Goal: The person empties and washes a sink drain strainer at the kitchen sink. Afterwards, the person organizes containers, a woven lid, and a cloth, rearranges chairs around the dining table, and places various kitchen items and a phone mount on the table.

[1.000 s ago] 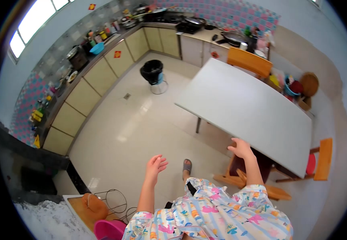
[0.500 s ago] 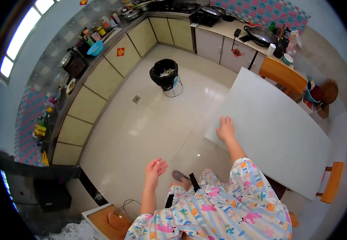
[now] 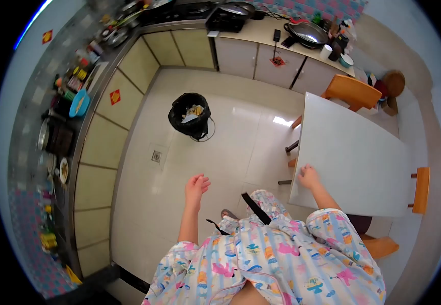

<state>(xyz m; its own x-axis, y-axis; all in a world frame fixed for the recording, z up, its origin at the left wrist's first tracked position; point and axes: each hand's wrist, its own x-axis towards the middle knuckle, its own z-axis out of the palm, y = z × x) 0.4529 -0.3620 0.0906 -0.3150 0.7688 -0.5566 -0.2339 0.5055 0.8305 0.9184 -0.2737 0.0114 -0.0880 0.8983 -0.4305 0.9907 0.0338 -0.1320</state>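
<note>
My left hand (image 3: 195, 190) hangs in the air above the tiled floor (image 3: 220, 168), its fingers loosely bent and apart, with nothing in them. My right hand (image 3: 309, 176) is at the left edge of a white table (image 3: 353, 147), over its top. Its fingers are slightly bent and no object shows in them; whether they press on the tabletop I cannot tell. Ahead on the floor stands a trash bin (image 3: 178, 113) lined with a black bag, with some waste inside.
Wooden chairs (image 3: 355, 91) surround the table, one at the far side and another (image 3: 422, 190) at the right. Along the left run cabinets (image 3: 101, 142) under a counter holding a blue basin (image 3: 79, 103) and a plate (image 3: 64, 170). A lidded pan (image 3: 309, 33) sits on the back counter.
My view has turned right and moved forward, so the bin and table appear nearer. My right hand's fingers, spread on the table before, are more bent now. My left hand stays raised.
</note>
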